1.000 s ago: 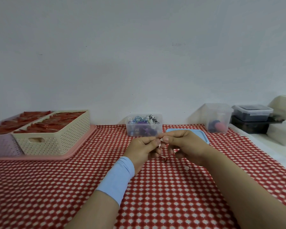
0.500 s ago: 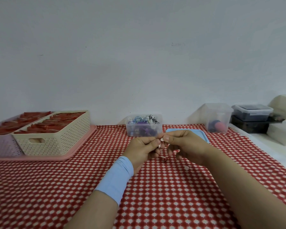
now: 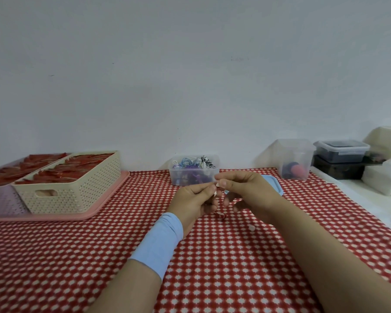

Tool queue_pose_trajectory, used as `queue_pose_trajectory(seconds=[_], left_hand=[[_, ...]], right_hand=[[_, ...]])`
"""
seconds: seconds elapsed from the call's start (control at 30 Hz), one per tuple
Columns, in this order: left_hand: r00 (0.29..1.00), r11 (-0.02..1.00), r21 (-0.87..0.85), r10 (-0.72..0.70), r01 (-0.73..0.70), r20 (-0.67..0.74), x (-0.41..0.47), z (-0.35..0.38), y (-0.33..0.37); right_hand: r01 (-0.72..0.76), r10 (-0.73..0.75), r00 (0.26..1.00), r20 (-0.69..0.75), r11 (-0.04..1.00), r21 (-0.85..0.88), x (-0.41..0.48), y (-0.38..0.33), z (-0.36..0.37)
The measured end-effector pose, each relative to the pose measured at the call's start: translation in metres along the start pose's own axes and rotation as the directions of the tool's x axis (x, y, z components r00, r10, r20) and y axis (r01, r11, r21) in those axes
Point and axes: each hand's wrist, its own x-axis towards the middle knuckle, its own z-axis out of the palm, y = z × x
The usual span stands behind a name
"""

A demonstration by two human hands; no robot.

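Two hands are held close together above a red-and-white checked tablecloth, fingertips almost meeting. A thin pale-and-red cord is pinched between thumb and forefinger of the left hand and, just beside that, between thumb and forefinger of the right hand; the remaining fingers of both are loosely curled. The cord's lower end is seen hanging below the hands, just above the cloth; what kind of piece it is cannot be made out. A light blue fabric wristband is worn on the left wrist. Just beyond the hands a clear plastic tub of coloured loops is set, and a flat blue plastic lid is partly hidden behind the right hand. Well to the left of the left hand a cream perforated plastic basket is placed on a pink tray
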Motion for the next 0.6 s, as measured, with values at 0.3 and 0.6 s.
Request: queue_pose_trajectory(seconds=[0.3,0.6], left_hand=[[1.0,0.995,0.093,-0.027,0.026,0.013,-0.0013,-0.0062,-0.0022],[0.999,0.988,0.155,-0.022,0.018,0.028,-0.0023,-0.0084,-0.0018]], right_hand=[[-0.001,0.008,0.997,0.08,0.996,-0.091,-0.0018,0.0018,-0.0097],[-0.079,0.091,0.99,0.106,0.99,-0.113,-0.004,0.0001,-0.0106]])
